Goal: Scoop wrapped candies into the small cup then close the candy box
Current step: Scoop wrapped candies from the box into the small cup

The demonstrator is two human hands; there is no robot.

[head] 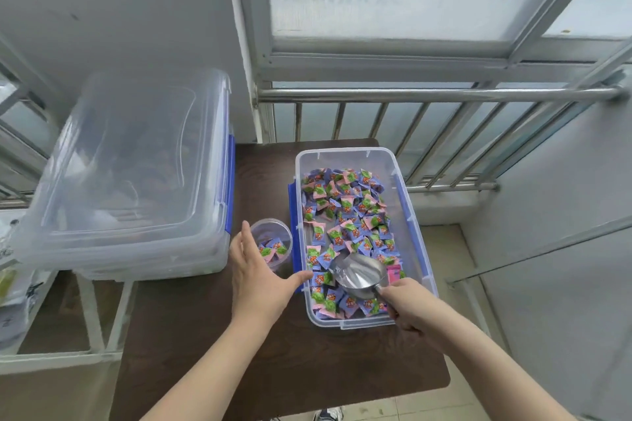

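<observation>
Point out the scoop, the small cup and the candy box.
scoop point(359, 275): head view, inside of the bowl.
small cup point(273, 223): head view, far rim.
candy box point(342, 155): head view, far wall.

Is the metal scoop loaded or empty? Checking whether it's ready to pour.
Empty: the shiny metal scoop, held by the right hand, shows a bare bowl.

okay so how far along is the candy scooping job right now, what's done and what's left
Partly done. The small cup already holds a few wrapped candies. In hand: the right hand holds the metal scoop, empty, over the open candy box; the left hand is open beside the cup. Left: more scooping if wanted, then closing the box, whose lid sits off to the left.
</observation>
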